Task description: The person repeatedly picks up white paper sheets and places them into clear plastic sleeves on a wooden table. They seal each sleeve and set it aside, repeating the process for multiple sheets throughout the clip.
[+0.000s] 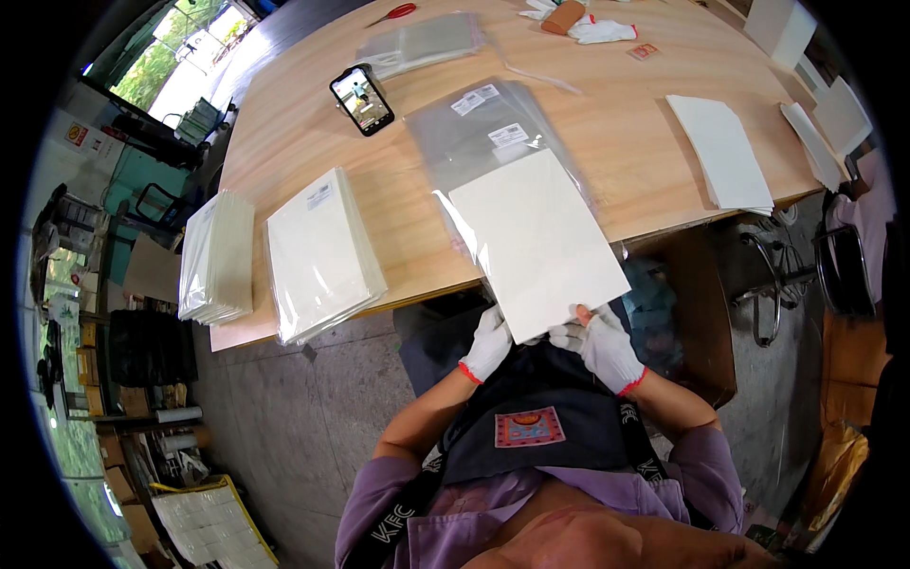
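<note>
A white rectangular board (540, 242) slants from the table's front edge toward my lap, its upper part over a pile of clear plastic bags (445, 133). Clear film shows along the board's left edge; whether the board is inside a bag or on top of it, I cannot tell. My right hand (602, 349), in a white knit glove with a red cuff, grips the near right edge, with its bare thumb on top. At the near left corner, my gloved left hand (487, 345) closes on the board's edge, its fingertips partly hidden.
Two stacks of bagged white boards, a larger stack (322, 251) and a smaller stack (216, 256), stand on the left of the wooden table (284, 123). A phone (362, 100) lies behind them. Bare white boards (720, 152) lie right. Red-handled scissors (402, 10) and gloves (603, 30) lie far back.
</note>
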The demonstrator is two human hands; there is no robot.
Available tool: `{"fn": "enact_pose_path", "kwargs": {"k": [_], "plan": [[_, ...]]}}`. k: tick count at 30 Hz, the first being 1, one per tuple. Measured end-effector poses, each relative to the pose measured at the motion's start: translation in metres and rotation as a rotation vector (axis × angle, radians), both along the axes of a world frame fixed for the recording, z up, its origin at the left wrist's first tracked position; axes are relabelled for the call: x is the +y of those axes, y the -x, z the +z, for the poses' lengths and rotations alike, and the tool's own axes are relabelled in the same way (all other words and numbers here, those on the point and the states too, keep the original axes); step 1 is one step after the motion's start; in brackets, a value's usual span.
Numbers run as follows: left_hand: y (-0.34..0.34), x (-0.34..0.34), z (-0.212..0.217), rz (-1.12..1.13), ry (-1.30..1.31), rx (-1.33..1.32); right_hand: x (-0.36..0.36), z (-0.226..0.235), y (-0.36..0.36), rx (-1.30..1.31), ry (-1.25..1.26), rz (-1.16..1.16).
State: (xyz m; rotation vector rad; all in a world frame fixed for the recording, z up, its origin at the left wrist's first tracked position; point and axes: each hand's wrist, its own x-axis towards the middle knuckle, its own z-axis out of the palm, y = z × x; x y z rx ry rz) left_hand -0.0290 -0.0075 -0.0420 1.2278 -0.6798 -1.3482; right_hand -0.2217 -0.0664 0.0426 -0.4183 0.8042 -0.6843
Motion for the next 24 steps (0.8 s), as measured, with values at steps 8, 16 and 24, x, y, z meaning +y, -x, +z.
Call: {"fn": "enact_pose_path", "kwargs": {"k": [8, 16, 24], "plan": [[-0.025, -0.002, 0.033, -0.122, -0.075, -0.085, 0.001, -0.016, -0.04, -0.389, -0.012, 0.05], [-0.029, 0.006, 0.062, 0.086, -0.106, 0.047, -0.072, 0.039, -0.064, 0.868, 2.155, 0.257], [-0.047, 0.009, 0.066, 0.046, -0.166, 0.035, -0.093, 0.035, -0.065, 1.066, 2.103, 0.438]]}}
